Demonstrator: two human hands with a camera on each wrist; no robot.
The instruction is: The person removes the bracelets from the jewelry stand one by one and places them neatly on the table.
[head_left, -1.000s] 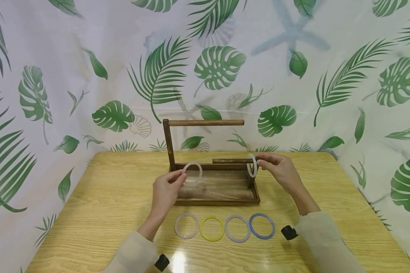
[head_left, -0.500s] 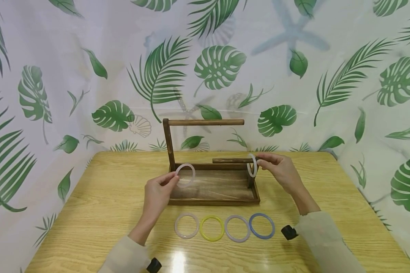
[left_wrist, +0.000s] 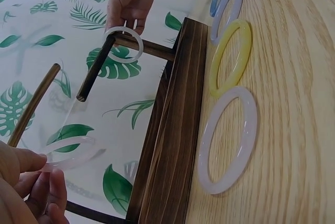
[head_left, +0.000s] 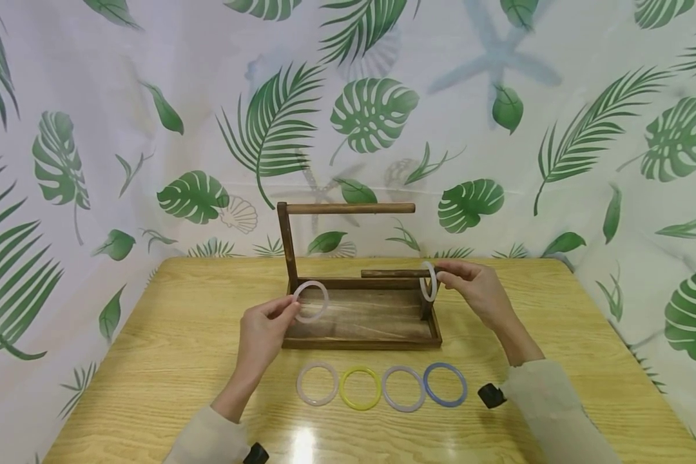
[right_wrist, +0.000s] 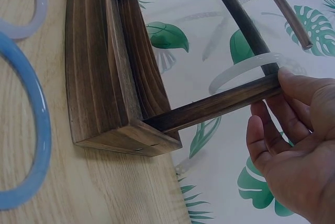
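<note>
My left hand pinches a pale pink bangle between thumb and fingertips. In the head view that bangle overlaps the left part of the wooden stand's tray. At the right, my right hand pinches a whitish bangle, which encircles the stand's lower bar close to its post. The right thumb lies right at the post's top in the right wrist view. The dark brown stand also has a longer upper bar, with nothing hanging on it.
In front of the stand, a row of bangles lies flat on the table: pale pink, yellow, lilac and blue. Behind the table hangs a leaf-patterned cloth.
My left hand has moved left and slightly down with the pale pink bangle, away from the lower bar. The right hand and the whitish bangle have stayed in place.
</note>
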